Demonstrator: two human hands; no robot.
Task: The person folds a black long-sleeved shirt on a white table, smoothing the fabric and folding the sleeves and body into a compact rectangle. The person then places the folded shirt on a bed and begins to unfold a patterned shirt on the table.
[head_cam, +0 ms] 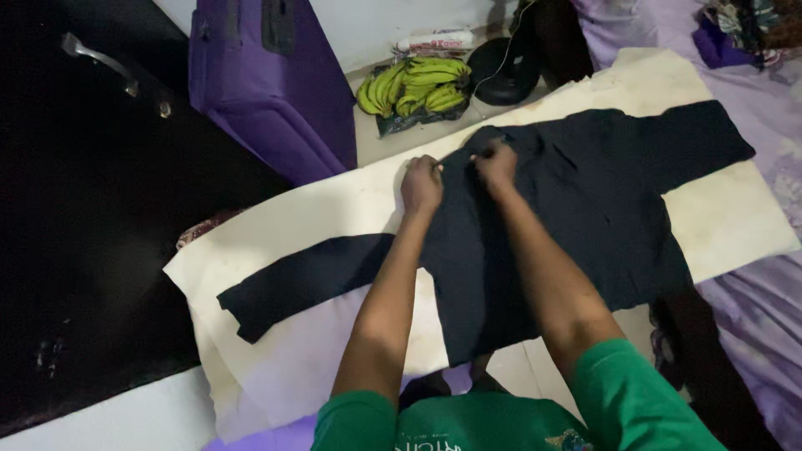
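Observation:
A black long-sleeved shirt (pixel 585 209) lies spread flat on a cream sheet (pixel 334 209), one sleeve stretched toward the lower left, the other toward the upper right. My left hand (pixel 420 185) pinches the shirt's fabric at the collar edge. My right hand (pixel 496 162) grips the same collar area just to the right of it. Both forearms reach forward over the shirt's body, and green short sleeves show at the bottom.
A purple suitcase (pixel 271 79) stands at the back. Bunches of green bananas (pixel 415 86) lie on the floor beside a dark round object (pixel 501 71). A black cabinet with a metal handle (pixel 100 60) fills the left. Purple bedding (pixel 752 309) lies at right.

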